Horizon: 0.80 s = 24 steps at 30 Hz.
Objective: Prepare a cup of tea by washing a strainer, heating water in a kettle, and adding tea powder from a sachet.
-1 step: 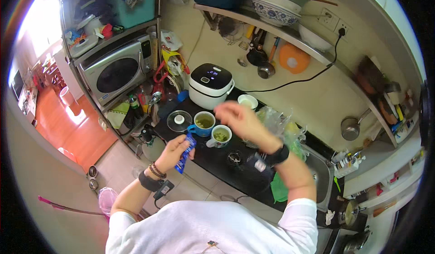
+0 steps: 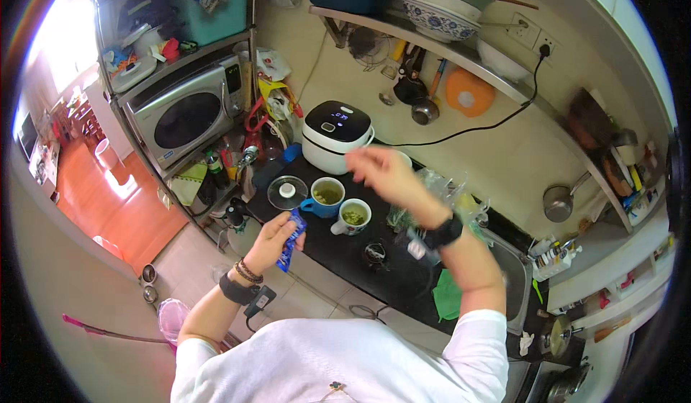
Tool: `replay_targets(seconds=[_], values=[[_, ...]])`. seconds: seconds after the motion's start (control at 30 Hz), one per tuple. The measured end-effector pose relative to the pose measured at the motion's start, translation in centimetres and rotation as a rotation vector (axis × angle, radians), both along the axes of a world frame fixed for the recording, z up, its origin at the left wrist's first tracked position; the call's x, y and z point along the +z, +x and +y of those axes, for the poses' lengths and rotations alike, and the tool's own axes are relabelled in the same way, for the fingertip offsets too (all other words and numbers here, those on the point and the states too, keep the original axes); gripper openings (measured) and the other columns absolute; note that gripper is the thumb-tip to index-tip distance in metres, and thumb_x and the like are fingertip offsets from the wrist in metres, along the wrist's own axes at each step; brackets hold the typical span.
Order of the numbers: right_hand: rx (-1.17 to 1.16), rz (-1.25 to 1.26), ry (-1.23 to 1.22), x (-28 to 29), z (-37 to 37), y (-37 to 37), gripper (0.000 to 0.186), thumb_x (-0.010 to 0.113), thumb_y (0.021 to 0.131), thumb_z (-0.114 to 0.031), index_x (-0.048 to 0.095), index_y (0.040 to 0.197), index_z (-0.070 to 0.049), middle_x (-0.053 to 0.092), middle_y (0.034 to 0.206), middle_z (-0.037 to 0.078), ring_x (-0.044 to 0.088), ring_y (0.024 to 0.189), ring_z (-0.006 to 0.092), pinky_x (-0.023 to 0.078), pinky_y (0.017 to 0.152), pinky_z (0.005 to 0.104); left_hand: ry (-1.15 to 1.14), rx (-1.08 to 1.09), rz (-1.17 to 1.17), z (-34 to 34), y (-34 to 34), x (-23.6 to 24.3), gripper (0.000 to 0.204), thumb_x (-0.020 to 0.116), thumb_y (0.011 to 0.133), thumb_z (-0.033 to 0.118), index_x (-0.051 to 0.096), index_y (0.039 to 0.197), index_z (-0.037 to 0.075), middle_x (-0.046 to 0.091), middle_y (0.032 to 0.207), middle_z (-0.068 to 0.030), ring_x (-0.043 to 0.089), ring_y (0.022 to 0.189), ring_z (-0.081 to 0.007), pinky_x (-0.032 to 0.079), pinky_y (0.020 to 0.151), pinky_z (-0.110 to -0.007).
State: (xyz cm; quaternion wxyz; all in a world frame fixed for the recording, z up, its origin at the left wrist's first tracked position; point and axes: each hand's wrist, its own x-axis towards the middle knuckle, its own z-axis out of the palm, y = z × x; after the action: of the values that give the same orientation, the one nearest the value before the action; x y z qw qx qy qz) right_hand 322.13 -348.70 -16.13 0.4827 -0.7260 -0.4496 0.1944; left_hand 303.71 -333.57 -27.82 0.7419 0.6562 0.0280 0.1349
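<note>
My left hand [image 2: 269, 242] is closed on a small blue packet [image 2: 290, 245], held upright in front of the counter's near edge. Over the counter, right of the rice cooker, hovers my right hand [image 2: 394, 181]. Its fingers are drawn together in a pinch, and whatever they may hold is too small to make out. Below it stand a blue mug [image 2: 314, 209] and a white mug [image 2: 344, 226], both with greenish liquid and green bits inside. A glass lid with a white knob [image 2: 288, 190] lies left of the blue mug. My right hand mostly hides a small white dish [image 2: 404, 160].
Behind the mugs stands a white rice cooker [image 2: 330, 157] with a black top. A dark round dish [image 2: 375, 253] sits nearer on the black counter. Clear plastic bags [image 2: 439, 183] and a green cloth [image 2: 447, 296] lie right, by the sink [image 2: 515, 288]. A microwave [image 2: 186, 115] fills the left rack.
My right hand has risen slightly away from the mugs and now covers more of the white dish. My left hand still holds the blue packet, tilted a little differently.
</note>
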Motion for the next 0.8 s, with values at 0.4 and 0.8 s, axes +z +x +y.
replay_targets(seconds=[0.4, 0.8], values=[[-0.633, -0.391, -0.57, 2.5, 4.7, 31.0, 0.022, 0.05, 0.079, -0.017, 0.058, 0.075, 0.003, 0.056, 0.073, 0.019, 0.054, 0.061, 0.0285, 0.043, 0.054, 0.0352, -0.007, 0.349, -0.008, 6.9, -3.7, -0.6, 0.015, 0.048, 0.085, 0.014, 0.043, 0.075, 0.005, 0.044, 0.059, 0.0012, 0.039, 0.053, -0.006, 0.033, 0.049, -0.02], [-0.902, -0.71, -0.55, -4.1, 6.3, 35.9, 0.027, 0.042, 0.08, -0.019, 0.058, 0.096, -0.005, 0.055, 0.106, 0.02, 0.056, 0.091, 0.0353, 0.045, 0.076, 0.0443, 0.015, 0.59, 0.127, 8.8, -4.5, -1.9, 0.007, 0.052, 0.079, 0.009, 0.049, 0.08, 0.003, 0.048, 0.057, 0.0021, 0.043, 0.049, -0.0053, 0.034, 0.044, -0.019]])
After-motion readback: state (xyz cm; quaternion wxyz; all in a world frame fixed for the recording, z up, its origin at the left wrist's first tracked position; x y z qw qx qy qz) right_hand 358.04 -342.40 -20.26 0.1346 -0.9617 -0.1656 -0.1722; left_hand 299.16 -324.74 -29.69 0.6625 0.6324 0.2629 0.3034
